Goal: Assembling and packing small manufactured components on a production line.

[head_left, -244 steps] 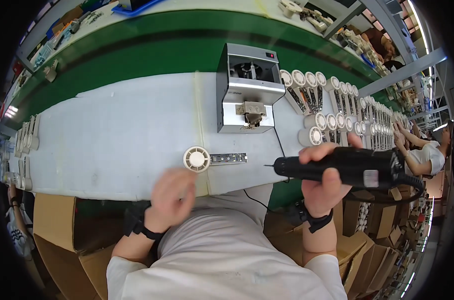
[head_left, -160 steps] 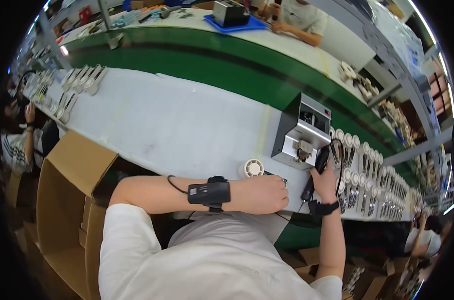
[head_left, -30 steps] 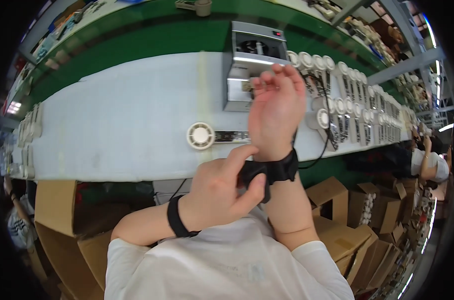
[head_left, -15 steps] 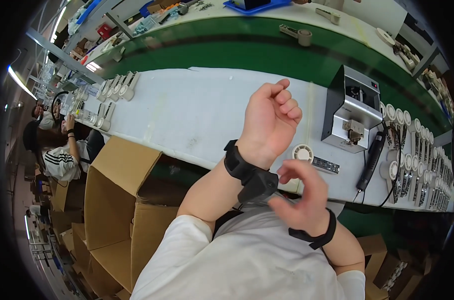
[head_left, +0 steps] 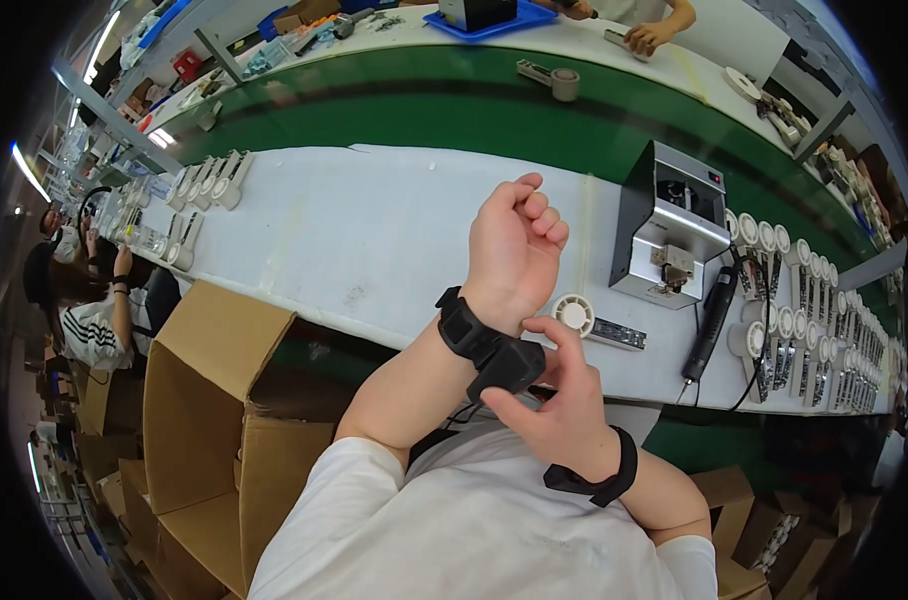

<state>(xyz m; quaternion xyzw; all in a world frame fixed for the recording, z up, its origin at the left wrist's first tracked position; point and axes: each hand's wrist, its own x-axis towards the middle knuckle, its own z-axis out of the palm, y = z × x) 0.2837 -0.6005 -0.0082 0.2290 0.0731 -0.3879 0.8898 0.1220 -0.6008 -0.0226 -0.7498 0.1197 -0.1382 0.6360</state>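
Observation:
My left hand (head_left: pixel 515 250) is raised over the white-covered bench, palm up, its fingers curled in with nothing visible in them. A black strap with a boxy black wrist device (head_left: pixel 511 368) goes round that wrist. My right hand (head_left: pixel 572 412) has its thumb and fingers around the device; the far fingers are partly hidden behind it. The right wrist also wears a black strap (head_left: pixel 604 478). Just beyond my right hand a white handheld fan (head_left: pixel 574 315) lies on the bench, its handle open with a circuit board showing.
A silver-grey machine (head_left: pixel 671 225) and a black electric screwdriver (head_left: pixel 711 325) stand right of the fan. Rows of white fans (head_left: pixel 814 335) fill the right end; several more (head_left: pixel 209 182) lie far left. An open cardboard box (head_left: pixel 199 400) stands at left. Across the green strip, a co-worker's hand (head_left: pixel 652 38) works.
My right hand has moved in from just right of the wrist device and now touches it. The left hand keeps its curled pose. A co-worker's hands have come into view across the bench.

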